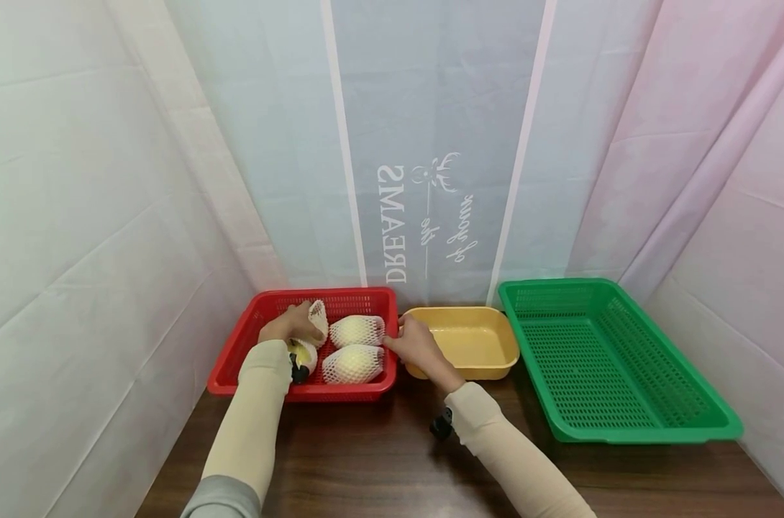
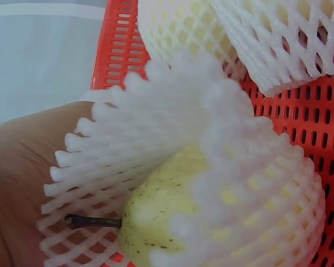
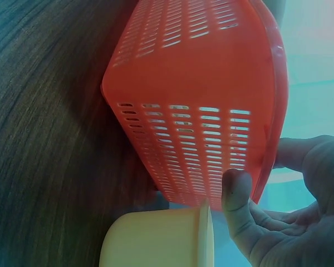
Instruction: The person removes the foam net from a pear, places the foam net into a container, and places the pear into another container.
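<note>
My left hand (image 1: 293, 324) reaches into the red basket (image 1: 340, 392), its fingers curled at a pear in a white foam net (image 1: 318, 322). Its fingertips are partly hidden by the net. Below that wrist lies another netted pear (image 1: 306, 352), with yellow skin showing. In the left wrist view, a speckled yellow-green pear (image 2: 158, 208) with a dark stem shows through an open net, beside the palm. Two more netted pears, one at the back (image 1: 355, 331) and one in front (image 1: 354, 364), lie in the basket's right half. My right hand (image 1: 421, 344) pinches the basket's right rim, thumb outside.
A yellow tub (image 1: 476, 373) stands just right of the red basket, close to my right hand. Farther right is a large green basket (image 1: 580, 374). All stand on a dark wooden table (image 1: 366, 460), with hanging cloth (image 1: 431, 108) behind and at both sides.
</note>
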A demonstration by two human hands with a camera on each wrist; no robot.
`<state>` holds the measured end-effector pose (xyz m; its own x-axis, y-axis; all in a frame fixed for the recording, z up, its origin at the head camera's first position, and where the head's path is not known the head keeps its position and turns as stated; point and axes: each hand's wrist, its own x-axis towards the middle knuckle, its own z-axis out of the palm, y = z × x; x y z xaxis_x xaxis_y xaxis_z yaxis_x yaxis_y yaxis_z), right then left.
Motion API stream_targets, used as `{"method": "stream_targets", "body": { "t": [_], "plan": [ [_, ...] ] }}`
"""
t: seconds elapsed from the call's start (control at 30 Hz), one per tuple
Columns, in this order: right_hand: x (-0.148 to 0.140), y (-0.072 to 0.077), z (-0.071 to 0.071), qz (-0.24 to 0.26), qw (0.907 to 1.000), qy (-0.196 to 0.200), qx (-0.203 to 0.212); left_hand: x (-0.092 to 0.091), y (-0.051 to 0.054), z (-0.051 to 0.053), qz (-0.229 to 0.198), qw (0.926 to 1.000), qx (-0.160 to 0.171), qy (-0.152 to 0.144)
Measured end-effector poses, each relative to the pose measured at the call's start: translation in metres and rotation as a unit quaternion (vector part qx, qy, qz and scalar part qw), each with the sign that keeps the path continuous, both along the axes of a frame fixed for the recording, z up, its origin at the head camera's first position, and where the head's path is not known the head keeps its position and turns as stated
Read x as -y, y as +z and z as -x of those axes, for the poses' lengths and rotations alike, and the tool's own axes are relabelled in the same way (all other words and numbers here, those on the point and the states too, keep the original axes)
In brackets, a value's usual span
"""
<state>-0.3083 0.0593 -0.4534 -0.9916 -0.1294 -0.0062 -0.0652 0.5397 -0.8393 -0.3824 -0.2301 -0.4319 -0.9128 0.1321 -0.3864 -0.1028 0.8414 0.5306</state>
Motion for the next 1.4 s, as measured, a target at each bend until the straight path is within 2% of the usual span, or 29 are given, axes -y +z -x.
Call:
{"method": "stream_targets", "body": {
  "t": [0.2, 0.43, 0.67, 0.87, 1.07, 1.27, 1.4],
  "plan": [
    [0.0, 0.0, 0.0, -0.007, 0.9999, 0.004, -0.013, -0.001, -0.005, 0.001, -0.012, 0.9999, -0.004, -0.009],
    [-0.001, 0.0, -0.001, -0.011, 0.9999, 0.001, -0.009, -0.002, -0.004, 0.001, -0.01, 0.9999, -0.008, -0.01],
    [0.001, -0.001, 0.0, -0.01, 0.9999, 0.003, -0.007, 0.0, 0.0, 0.0, 0.038, 0.9988, -0.01, -0.031],
    [0.0, -0.002, 0.0, -0.007, 0.9999, 0.003, -0.011, 0.001, 0.005, 0.0, 0.02, 0.9992, -0.017, -0.029],
    [0.001, -0.002, 0.0, -0.01, 0.9999, 0.003, -0.012, 0.001, 0.007, -0.001, -0.008, 0.9995, -0.017, -0.024],
    [0.002, -0.002, 0.001, -0.007, 0.9999, 0.001, -0.012, 0.002, 0.007, 0.002, 0.011, 0.9971, -0.055, -0.052],
    [0.003, -0.001, 0.0, -0.005, 0.9999, 0.001, -0.011, 0.001, 0.008, 0.005, 0.016, 0.9961, -0.068, -0.055]
  ]
}}
